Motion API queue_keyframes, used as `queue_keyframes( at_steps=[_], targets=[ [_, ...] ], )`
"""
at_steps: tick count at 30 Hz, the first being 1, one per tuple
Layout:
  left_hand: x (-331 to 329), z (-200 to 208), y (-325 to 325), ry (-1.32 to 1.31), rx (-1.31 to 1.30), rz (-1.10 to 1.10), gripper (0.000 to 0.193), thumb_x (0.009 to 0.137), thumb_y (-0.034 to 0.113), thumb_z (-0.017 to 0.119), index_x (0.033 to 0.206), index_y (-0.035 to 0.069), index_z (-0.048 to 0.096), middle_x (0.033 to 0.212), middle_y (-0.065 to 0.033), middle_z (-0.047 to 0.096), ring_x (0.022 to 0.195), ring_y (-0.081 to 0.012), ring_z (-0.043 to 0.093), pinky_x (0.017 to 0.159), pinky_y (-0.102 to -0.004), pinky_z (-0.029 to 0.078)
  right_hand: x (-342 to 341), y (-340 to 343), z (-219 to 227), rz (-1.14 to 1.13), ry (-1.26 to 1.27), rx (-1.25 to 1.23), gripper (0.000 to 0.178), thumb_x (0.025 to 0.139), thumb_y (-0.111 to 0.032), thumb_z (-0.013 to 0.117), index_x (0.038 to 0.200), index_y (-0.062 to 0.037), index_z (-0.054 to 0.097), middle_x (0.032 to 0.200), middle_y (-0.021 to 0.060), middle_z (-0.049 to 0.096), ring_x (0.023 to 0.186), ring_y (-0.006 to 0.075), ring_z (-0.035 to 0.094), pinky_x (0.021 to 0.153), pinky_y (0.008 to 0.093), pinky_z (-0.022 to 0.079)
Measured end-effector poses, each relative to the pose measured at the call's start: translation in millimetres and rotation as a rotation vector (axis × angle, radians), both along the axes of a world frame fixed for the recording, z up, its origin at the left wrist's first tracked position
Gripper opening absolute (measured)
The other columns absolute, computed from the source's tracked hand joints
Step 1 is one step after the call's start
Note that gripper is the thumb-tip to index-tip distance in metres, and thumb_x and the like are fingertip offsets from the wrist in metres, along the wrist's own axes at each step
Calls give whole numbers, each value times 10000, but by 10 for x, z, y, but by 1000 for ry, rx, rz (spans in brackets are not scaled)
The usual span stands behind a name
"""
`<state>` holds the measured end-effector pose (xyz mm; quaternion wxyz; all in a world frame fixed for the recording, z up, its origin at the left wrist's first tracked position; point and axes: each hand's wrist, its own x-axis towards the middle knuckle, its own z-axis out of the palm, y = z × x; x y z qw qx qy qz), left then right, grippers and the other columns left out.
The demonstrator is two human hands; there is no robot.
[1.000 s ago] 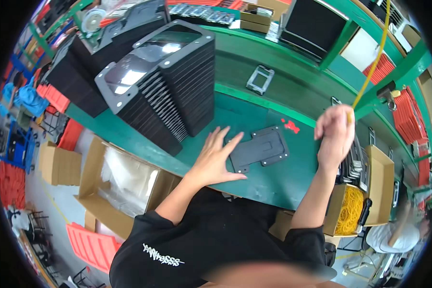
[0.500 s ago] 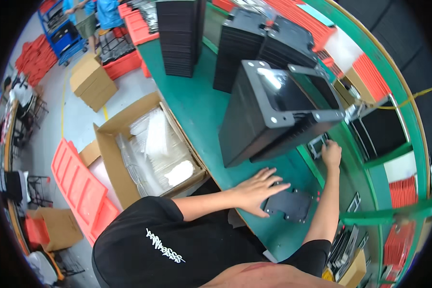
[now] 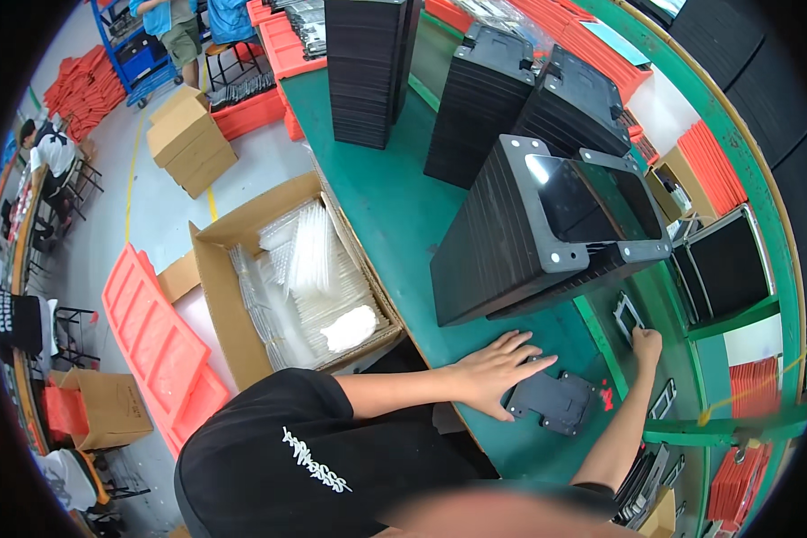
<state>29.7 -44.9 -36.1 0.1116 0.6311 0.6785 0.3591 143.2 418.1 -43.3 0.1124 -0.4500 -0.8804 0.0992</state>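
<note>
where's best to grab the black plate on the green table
Probably by its wider right end, pinching opposite edges and coming from the right: the black plate lies flat on the green table, and the spread left hand is at its narrower left end.

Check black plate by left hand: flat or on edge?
Flat: the black plate lies broad face up on the green bench, beside the left hand.

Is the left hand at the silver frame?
No, the right hand is at the silver frame; the left hand is by the black plate.
</note>
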Motion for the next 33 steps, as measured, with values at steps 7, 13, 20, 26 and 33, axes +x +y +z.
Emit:
queue_keyframes(
  at_steps=[7,13,20,26,33],
  targets=[
    [74,90,-100,-57,-19,14,1240,689,447,900,1639,42,213,1545,-253,416,1488,-471,315,1256,-563,231,590,-2186,632,244,262,-294,165,834,-124,707,902,26,718,733,110,703,680,179,672,653,344,527],
    [26,151,8,-68,3,69,1303,624,397,951,1625,6,215,1507,-274,465,1450,-503,370,1225,-562,285,600,-2983,427,235,225,-11,182,848,-151,745,809,-3,645,713,164,633,726,379,610,673,481,496],
    [25,197,105,-26,19,54,1301,608,365,966,1616,3,227,1485,-255,505,1433,-513,391,1212,-578,296,707,-2884,586,116,116,150,136,812,-138,771,790,-27,695,722,122,689,756,352,644,726,476,513],
    [96,170,76,65,4,42,1193,595,360,965,1591,84,369,1492,-215,503,1441,-484,393,1200,-563,321,781,-3079,481,126,68,215,135,833,-148,761,798,-32,703,785,125,686,809,340,640,756,454,506],
    [100,176,62,233,29,-11,948,621,330,932,1477,170,556,1506,-230,454,1433,-512,378,1198,-609,300,734,-3300,457,60,58,293,136,858,-150,745,815,-29,702,860,135,659,878,339,622,794,457,491]
  ],
)
